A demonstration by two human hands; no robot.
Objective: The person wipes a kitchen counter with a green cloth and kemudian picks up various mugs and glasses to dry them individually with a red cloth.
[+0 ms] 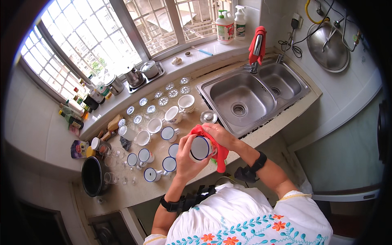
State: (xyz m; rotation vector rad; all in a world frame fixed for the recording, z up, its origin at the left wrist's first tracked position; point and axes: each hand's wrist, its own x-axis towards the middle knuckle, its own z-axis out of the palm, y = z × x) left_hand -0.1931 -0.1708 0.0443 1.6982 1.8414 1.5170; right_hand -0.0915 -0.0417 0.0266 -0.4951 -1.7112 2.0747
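Observation:
A white enamel mug with a blue rim (200, 148) is held up over the counter's front edge, its mouth facing the camera. My left hand (190, 160) grips it from the left, fingers and thumb spread around its side. My right hand (219, 134) presses a red cloth (223, 153) against the mug's upper right side; the cloth hangs down past it. Just left of my hands, several similar blue-rimmed mugs (169, 134) stand on the counter. White cups (173, 114) are behind them. A round glass lid (209, 117) lies beside the sink.
A double steel sink (242, 101) is at the right, with a red cloth (260, 36) over its faucet. Upturned glasses (163, 101) stand near the sill. Stemmed glasses (111, 177) and a black basin (92, 176) are at the left; bottles and pots line the sill.

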